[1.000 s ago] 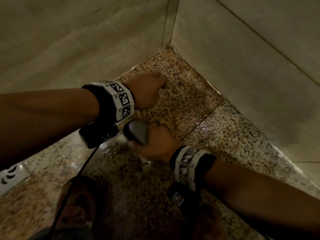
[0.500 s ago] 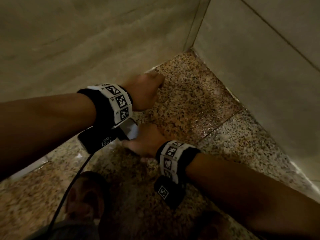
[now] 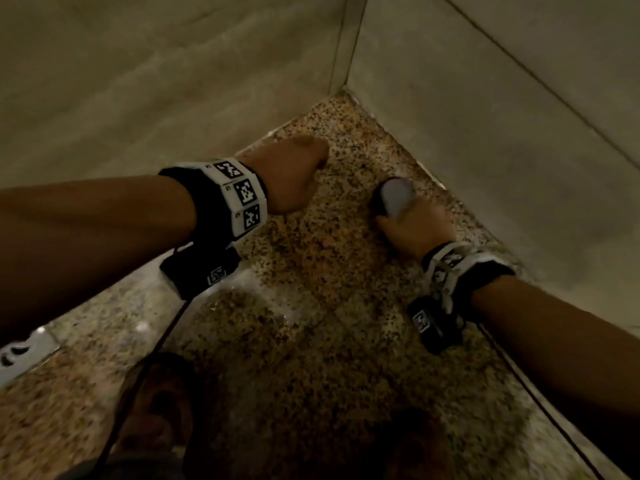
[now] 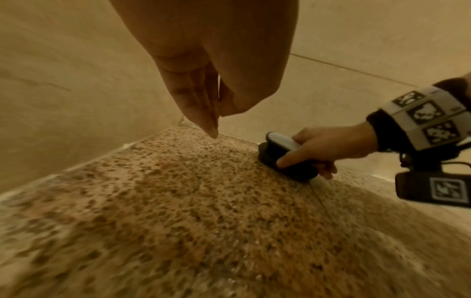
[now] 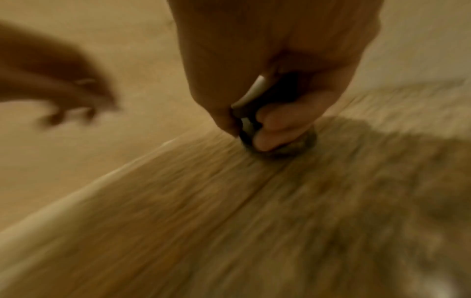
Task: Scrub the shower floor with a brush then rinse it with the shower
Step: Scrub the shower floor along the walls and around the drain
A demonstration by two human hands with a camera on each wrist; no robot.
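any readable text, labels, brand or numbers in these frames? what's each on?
No readable words, brands or numbers.
Left wristband: black-and-white square marker patterns, not text; tiny marks beside them too small to read.
Right wristband: same kind of markers, no text.
Wrist camera units: a square marker each, no legible text.
Scrub brush in the right hand: no label visible.
Walls and speckled floor: unmarked.

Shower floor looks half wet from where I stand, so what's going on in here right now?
A person is scrubbing it. Their right hand grips a dark scrub brush pressed onto the speckled shower floor, close to the wall on their right near the corner. The left hand holds nothing and hangs above the floor. Part of the floor glistens wet. No shower head is in view.
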